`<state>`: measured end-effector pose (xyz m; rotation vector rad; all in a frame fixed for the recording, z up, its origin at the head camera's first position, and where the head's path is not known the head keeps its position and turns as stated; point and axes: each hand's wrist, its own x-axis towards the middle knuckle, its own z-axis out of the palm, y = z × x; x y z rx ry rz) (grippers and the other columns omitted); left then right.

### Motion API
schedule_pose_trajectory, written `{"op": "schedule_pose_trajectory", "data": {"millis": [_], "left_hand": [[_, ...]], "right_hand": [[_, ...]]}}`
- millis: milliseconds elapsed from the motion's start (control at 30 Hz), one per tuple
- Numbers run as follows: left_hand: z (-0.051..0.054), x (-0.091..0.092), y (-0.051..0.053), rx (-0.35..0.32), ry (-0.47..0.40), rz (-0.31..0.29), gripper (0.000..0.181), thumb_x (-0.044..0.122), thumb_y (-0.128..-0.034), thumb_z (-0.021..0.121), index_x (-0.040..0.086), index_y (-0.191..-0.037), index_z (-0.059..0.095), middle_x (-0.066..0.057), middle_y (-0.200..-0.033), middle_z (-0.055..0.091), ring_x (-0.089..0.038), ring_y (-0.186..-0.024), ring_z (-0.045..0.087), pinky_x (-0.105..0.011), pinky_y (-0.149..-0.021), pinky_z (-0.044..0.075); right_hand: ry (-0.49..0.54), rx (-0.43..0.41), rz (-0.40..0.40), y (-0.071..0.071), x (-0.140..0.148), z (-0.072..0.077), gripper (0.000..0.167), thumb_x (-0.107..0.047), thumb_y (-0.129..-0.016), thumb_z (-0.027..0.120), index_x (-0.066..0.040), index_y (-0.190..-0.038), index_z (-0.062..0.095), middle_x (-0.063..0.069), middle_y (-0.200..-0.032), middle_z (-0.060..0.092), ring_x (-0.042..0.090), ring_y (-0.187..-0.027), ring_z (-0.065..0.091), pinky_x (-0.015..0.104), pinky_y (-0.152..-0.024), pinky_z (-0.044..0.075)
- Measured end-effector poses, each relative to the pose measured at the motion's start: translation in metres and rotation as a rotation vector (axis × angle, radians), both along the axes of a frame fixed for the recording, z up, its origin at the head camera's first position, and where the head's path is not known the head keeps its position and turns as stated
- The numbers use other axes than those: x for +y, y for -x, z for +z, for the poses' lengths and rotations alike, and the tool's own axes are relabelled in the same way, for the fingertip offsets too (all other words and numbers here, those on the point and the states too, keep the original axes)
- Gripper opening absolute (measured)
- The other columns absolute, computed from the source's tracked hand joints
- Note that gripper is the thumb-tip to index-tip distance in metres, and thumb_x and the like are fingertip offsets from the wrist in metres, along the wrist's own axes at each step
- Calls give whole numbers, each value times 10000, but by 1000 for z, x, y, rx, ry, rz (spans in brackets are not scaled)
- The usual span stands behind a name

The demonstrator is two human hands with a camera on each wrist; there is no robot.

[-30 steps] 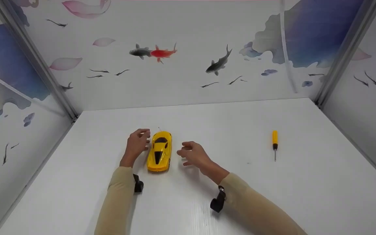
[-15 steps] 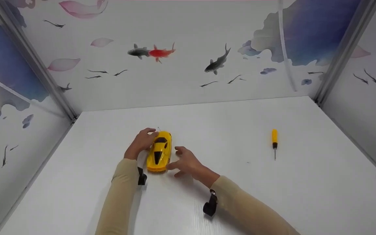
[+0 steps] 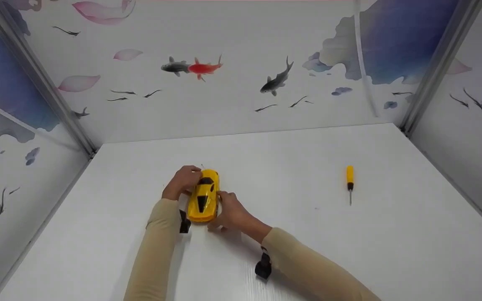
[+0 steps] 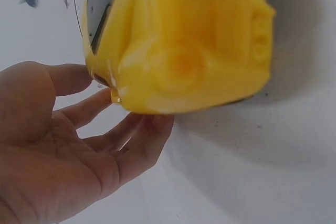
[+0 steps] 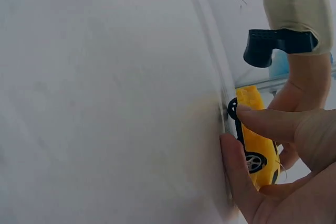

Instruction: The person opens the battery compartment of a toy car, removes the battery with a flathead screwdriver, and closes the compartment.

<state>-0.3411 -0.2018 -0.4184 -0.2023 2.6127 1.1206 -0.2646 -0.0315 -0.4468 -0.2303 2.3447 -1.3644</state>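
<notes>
A yellow toy car (image 3: 204, 200) with black windows stands on the white tabletop, its thin antenna at the far end. My left hand (image 3: 185, 180) grips the car's far left part, fingers bent against the body; in the left wrist view, several fingertips (image 4: 157, 129) meet its lower edge. On the other side my right hand (image 3: 233, 213) lies along the car's right side, its thumb by the near end. In the right wrist view, the thumb (image 5: 265, 121) touches the body beside one wheel, and another finger (image 5: 236, 161) lies along the tabletop by the car, fairly straight.
A screwdriver (image 3: 350, 179) with a yellow and black handle lies on the right part of the white tabletop (image 3: 291, 167). Panels printed with fish (image 3: 205, 68) and petals enclose the back and both sides. Black wrist cameras (image 3: 263, 266) hang under the sleeves.
My left hand has moved right from beside the car onto it. My right hand has come left and toward me, up to the car's side. The car has hardly moved.
</notes>
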Motion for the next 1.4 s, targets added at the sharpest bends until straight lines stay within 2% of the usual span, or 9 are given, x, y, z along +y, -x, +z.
{"op": "schedule_pose_trajectory", "data": {"millis": [133,233,333,467,567,700,1000,1200,1400], "left_hand": [[3,0,-1,-24,-14,-25,533,249,-1048,389,25,-1531,372,-224,-1498,481,-363,-1297,552,-493,-987,550],[4,0,-1,-43,-23,-30,541,239,-1042,401,20,-1536,363,-222,-1497,483,-364,-1295,551,-498,-992,547],[4,-1,0,-57,-23,-26,545,235,-1033,418,14,-1528,371,-223,-1482,496,-361,-1284,554,-496,-991,548],[4,-2,0,-68,-55,-14,545,243,-1030,435,23,-1524,370,-219,-1486,488,-352,-1289,545,-489,-1006,540],[8,-2,-3,-63,-90,-5,536,261,-1032,445,45,-1517,376,-214,-1487,485,-350,-1286,545,-482,-1016,535],[17,-1,-4,-55,-132,-6,524,274,-1028,461,59,-1501,385,-213,-1465,496,-348,-1272,550,-470,-1009,543],[36,5,-1,-28,-206,-10,531,300,-1043,476,32,-1490,374,-215,-1457,479,-338,-1290,540,-426,-979,564],[41,12,-2,-15,-239,-24,544,295,-1043,497,18,-1494,372,-205,-1448,492,-332,-1271,561,-417,-985,562],[41,22,-2,-4,-278,-17,578,293,-1041,520,106,-1553,327,-181,-1487,475,-320,-1256,581,-400,-1006,550]], "right_hand": [[-40,103,23,-2,-4,-3,912,-79,-737,886,-60,-1496,380,167,-1355,439,223,-995,597,312,-660,614],[-62,176,40,-2,-4,-5,822,-108,-742,889,-66,-1436,451,124,-1289,493,212,-1065,548,357,-875,596],[-83,238,59,-1,-4,-6,757,-133,-736,898,-75,-1383,510,96,-1252,545,211,-1123,510,398,-1080,486],[-101,294,74,0,0,-7,767,-153,-757,886,-55,-1416,505,118,-1287,570,241,-1190,521,422,-1127,443],[-104,283,70,-1,5,-5,865,-169,-778,871,-42,-1506,421,159,-1357,534,272,-1261,523,436,-1139,432],[-79,232,66,0,16,3,941,-154,-773,873,-117,-1560,357,170,-1386,503,296,-1313,512,462,-1153,417],[8,245,182,9,49,26,958,-93,-829,812,-211,-1600,255,135,-1507,457,235,-1020,681,351,-936,582],[67,193,206,14,69,34,891,-86,-846,789,-265,-1578,315,125,-1553,428,253,-1062,708,347,-934,584],[132,140,192,19,87,38,825,-93,-869,769,-292,-1559,363,121,-1553,426,247,-1081,692,352,-949,579]]}}
